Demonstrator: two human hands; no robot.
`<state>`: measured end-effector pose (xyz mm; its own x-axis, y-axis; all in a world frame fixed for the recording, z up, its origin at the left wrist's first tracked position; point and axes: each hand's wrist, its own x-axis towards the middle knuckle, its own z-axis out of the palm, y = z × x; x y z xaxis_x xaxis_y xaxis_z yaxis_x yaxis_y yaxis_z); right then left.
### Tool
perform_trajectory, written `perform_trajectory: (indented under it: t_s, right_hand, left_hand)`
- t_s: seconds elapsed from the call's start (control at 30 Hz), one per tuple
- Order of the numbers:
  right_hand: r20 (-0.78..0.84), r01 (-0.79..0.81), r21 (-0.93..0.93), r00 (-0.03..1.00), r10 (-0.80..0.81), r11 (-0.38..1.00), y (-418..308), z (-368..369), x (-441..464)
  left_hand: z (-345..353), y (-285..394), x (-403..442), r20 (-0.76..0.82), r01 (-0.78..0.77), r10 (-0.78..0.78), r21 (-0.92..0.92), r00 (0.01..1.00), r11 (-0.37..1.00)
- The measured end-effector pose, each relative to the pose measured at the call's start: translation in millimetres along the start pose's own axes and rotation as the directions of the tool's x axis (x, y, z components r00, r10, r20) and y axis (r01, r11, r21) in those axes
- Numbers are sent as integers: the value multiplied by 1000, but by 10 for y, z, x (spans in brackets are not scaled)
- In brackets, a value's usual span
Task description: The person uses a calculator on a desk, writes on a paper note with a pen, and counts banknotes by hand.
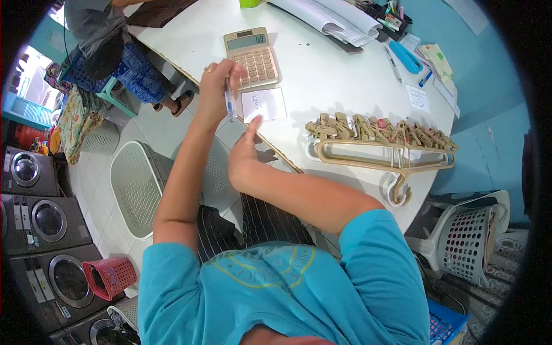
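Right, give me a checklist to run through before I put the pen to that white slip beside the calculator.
1. Pen in hand: ok, held in the left hand.
2. Pen over the slip: not ok, it sits just off the slip's side.
3. Slip steadied: cannot tell; the right hand's thumb is at its near edge, but any pressure doesn't show.
4. Figure on the calculator: ok, the display appears to read 160.
5. Existing writing on the slip legible: cannot tell, too small.
6. Hangers off the slip: ok, they lie well to the right.
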<state>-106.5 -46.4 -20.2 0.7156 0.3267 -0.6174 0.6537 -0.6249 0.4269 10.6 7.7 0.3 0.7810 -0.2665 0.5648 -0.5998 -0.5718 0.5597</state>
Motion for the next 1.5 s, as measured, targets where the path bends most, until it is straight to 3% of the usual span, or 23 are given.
perform_trajectory:
  t_s: [0.07,0.13,0.33,0.37,0.43,0.67,0.77,0.93,1.07,1.13,1.17,1.23,1.5]
  right_hand:
    - [-4,30,21,1000,-30,999,29,-20,-45]
    - [0,19,5,1000,-19,1000,19,-10,-42]
    - [21,-2,-1,1000,2,1000,10,-38,-38]
    - [10,-8,-2,1000,8,1000,23,-44,-65]
    - [4,6,5,1000,-6,1000,23,-27,-53]
    - [-7,4,24,1000,-4,1000,3,-12,-8]
    - [-7,6,24,1000,-6,1000,2,-8,-7]
    - [-7,6,30,1000,-6,1000,27,-29,-58]
    - [5,-6,1,1000,6,1000,13,-10,-22]
    - [12,-2,13,1000,2,1000,8,-14,-3]
    - [20,3,25,1000,-4,1000,9,-16,2]
    - [14,1,40,1000,-1,999,15,-23,-7]
    - [9,46,27,999,-46,999,26,-3,-2]
  left_hand:
    - [70,49,45,91,77,-75,-13,993,997]
    - [181,8,130,193,-27,69,-213,979,977]
    - [260,-8,238,362,40,43,-218,931,975]
    - [289,-27,247,363,40,44,-220,931,975]
    - [370,-98,250,245,-104,166,-247,955,963]
    - [439,-183,230,253,-107,172,-249,952,963]
    - [362,-60,211,245,-153,190,-161,951,975]
    - [346,-15,182,272,-19,89,-249,958,968]
    - [290,20,150,303,-4,62,-188,951,982]
    - [245,37,136,366,88,8,-246,931,965]
    - [245,2,131,365,87,10,-246,931,965]
    - [238,-76,110,268,80,51,-457,962,886]
    - [123,-193,88,0,152,-167,-415,986,897]
